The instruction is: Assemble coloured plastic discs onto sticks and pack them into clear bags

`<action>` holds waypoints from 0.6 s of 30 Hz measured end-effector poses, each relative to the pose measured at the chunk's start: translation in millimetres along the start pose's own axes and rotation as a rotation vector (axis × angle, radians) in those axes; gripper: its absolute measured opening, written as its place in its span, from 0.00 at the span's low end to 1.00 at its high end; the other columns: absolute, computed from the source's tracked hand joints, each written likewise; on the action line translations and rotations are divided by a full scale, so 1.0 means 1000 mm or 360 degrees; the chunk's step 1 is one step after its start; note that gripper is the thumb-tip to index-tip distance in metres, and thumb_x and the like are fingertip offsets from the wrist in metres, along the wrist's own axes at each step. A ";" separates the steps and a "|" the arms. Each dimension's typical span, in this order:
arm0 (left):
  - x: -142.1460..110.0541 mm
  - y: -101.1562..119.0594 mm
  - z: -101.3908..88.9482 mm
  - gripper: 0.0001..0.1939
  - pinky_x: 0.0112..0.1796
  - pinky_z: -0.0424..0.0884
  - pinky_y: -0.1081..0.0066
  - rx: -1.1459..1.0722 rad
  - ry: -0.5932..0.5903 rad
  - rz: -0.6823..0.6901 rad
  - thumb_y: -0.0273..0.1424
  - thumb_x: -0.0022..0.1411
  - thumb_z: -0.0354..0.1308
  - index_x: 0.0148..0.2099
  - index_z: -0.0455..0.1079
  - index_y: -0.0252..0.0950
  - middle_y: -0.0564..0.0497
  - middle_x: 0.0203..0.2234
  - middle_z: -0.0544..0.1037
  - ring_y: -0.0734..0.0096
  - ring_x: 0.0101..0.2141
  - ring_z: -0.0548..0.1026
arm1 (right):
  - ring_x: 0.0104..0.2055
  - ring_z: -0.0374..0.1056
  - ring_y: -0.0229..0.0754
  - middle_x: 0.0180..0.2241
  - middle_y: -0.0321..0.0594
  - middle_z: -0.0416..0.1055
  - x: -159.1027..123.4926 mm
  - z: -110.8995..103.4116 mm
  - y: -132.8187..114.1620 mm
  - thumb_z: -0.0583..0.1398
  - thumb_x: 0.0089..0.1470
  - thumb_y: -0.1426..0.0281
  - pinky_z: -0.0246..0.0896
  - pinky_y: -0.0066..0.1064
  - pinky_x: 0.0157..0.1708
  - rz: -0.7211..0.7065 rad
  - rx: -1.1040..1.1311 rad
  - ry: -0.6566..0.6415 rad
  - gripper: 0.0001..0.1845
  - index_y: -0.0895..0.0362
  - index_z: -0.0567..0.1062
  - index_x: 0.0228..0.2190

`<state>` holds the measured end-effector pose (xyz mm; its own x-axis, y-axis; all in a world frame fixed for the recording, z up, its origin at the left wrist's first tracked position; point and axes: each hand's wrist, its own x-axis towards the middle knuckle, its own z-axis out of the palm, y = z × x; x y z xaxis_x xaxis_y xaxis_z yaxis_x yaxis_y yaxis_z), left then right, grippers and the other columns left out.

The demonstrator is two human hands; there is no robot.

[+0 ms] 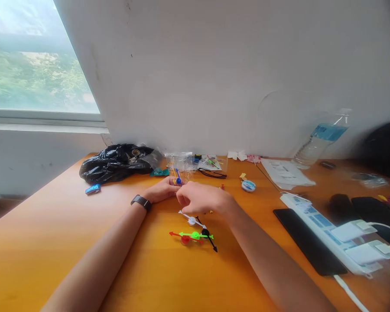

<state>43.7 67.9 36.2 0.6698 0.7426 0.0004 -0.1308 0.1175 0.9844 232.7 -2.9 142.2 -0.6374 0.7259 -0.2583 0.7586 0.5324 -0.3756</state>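
You're at a wooden desk (35,268) in a home or small office; which is unclear. Beyond your left hand (164,189) are a scuffed white wall (195,78) and a window (42,65) onto greenery (35,76); right of your right hand (209,198), a power strip (321,227) holds chargers (354,230).

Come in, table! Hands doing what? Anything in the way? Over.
Left hand and right hand together at blue arrow, grips unclear. White arrow, green arrow, red arrow, black arrow clustered nearer the wearer. Seemingly not blocking.
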 end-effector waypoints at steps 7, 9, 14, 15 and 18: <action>0.002 -0.004 -0.004 0.16 0.42 0.74 0.71 -0.0016 -0.0043 -0.0016 0.33 0.54 0.78 0.40 0.81 0.28 0.42 0.35 0.85 0.66 0.35 0.80 | 0.34 0.75 0.49 0.42 0.49 0.79 0.017 0.024 -0.007 0.65 0.41 0.80 0.56 0.30 0.23 0.0175 -0.0322 -0.0377 0.23 0.59 0.79 0.44; 0.002 -0.004 -0.005 0.17 0.42 0.74 0.71 -0.0014 -0.0060 -0.0013 0.34 0.54 0.78 0.41 0.81 0.28 0.41 0.35 0.85 0.66 0.35 0.80 | 0.33 0.75 0.48 0.41 0.49 0.79 0.017 0.026 -0.009 0.65 0.44 0.79 0.56 0.30 0.22 0.0150 -0.0341 -0.0367 0.23 0.60 0.78 0.45; 0.002 -0.004 -0.004 0.16 0.41 0.73 0.71 0.0021 -0.0076 -0.0008 0.34 0.54 0.77 0.40 0.81 0.28 0.42 0.35 0.85 0.66 0.35 0.80 | 0.26 0.68 0.41 0.32 0.41 0.75 0.019 0.030 -0.007 0.64 0.43 0.83 0.52 0.29 0.21 0.0101 -0.0291 -0.0284 0.15 0.58 0.76 0.35; 0.002 -0.005 -0.004 0.15 0.40 0.73 0.71 0.0034 -0.0071 -0.0006 0.34 0.54 0.76 0.40 0.81 0.29 0.43 0.34 0.85 0.66 0.34 0.80 | 0.25 0.67 0.40 0.30 0.39 0.74 0.020 0.031 -0.006 0.63 0.43 0.83 0.51 0.29 0.21 0.0064 -0.0255 -0.0238 0.14 0.57 0.75 0.33; 0.001 -0.004 -0.005 0.11 0.35 0.72 0.72 0.0089 -0.0049 -0.0003 0.31 0.53 0.75 0.36 0.80 0.29 0.47 0.29 0.83 0.69 0.30 0.77 | 0.26 0.66 0.38 0.29 0.36 0.73 0.022 0.031 -0.002 0.62 0.44 0.83 0.50 0.28 0.21 -0.0138 -0.0073 0.0013 0.13 0.55 0.73 0.30</action>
<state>41.4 71.8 30.9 0.6922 0.7217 0.0031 -0.0892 0.0813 0.9927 213.0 -1.8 110.3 -0.6999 0.6799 -0.2190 0.7062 0.6125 -0.3552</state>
